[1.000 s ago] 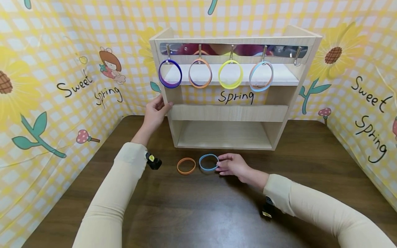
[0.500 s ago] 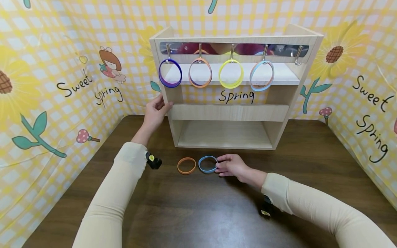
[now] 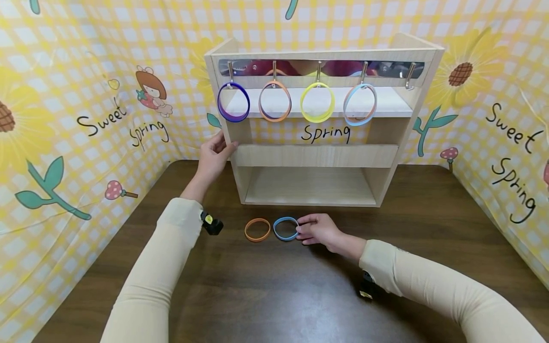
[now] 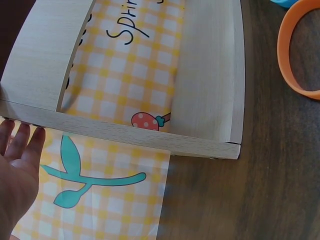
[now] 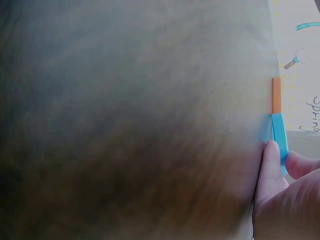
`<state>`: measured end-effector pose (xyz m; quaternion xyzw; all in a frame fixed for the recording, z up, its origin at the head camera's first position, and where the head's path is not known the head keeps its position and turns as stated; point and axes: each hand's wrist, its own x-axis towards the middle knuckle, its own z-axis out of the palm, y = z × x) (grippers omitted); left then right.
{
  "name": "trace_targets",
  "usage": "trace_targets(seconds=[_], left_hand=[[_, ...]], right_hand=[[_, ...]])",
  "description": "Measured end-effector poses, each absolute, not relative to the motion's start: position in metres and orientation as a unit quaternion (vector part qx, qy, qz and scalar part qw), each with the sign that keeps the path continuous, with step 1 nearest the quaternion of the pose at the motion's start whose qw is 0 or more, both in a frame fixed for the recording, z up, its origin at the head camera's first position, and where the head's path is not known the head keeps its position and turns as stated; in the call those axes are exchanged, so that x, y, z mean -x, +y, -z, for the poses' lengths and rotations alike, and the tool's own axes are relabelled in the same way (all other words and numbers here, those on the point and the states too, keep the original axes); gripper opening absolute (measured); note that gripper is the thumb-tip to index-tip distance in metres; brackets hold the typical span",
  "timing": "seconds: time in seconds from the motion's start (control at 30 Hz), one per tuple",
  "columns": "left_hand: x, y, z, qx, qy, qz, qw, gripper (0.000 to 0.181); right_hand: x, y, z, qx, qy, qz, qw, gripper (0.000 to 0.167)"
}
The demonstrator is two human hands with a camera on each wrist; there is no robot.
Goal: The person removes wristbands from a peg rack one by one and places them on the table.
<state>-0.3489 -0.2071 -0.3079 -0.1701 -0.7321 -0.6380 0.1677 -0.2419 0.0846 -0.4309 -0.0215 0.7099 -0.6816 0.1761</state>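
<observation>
Closest to the camera on the brown bench (image 3: 257, 295), it's just two cream sleeves (image 3: 141, 281) reaching in, each with a little black gadget (image 3: 212, 224) near the cuff. Further in, the right hand (image 3: 320, 229) has its thumb and fingers pinched on the edge of a blue band (image 3: 285, 238). That band is down low, in front of the shelf; can't tell if it's fully resting on the bench. Just left of it lies an orange band (image 3: 257, 239), flat, with a thin gap between the two.

Past those is the wooden shelf (image 3: 315, 156). The left hand (image 3: 213, 155) is holding its left side panel, thumb round the front edge, fingers on the outside. Up top there's a shiny metal strip with five hooks (image 3: 319, 71). Four of them carry bands, left to right: dark blue (image 3: 233, 119), orange, yellow (image 3: 317, 118), light blue (image 3: 357, 123). The far right hook is bare. Behind it all hangs yellow checked cloth (image 3: 150, 28) with sunflowers and "Sweet Spring" lettering.
</observation>
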Motion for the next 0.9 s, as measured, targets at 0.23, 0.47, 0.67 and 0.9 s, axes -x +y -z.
trace_targets(seconds=[0.23,0.47,0.67,0.9], left_hand=[[0.3499,-0.2096,0.3097,0.174,-0.729,0.642,0.161,0.055],[0.3484,-0.2101,0.3095,0.17,-0.736,0.636,0.159,0.055],[0.3492,-0.2093,0.3094,0.173,-0.736,0.634,0.163,0.054],[0.3493,-0.208,0.308,0.172,-0.731,0.642,0.156,0.055]], right_hand=[[0.2408,0.0844,0.4301,0.027,0.724,0.668,0.169,0.031],[0.2409,0.0848,0.4286,0.026,0.734,0.658,0.167,0.03],[0.2418,0.0853,0.4281,0.022,0.735,0.658,0.165,0.029],[0.2412,0.0894,0.4265,0.022,0.736,0.656,0.168,0.029]])
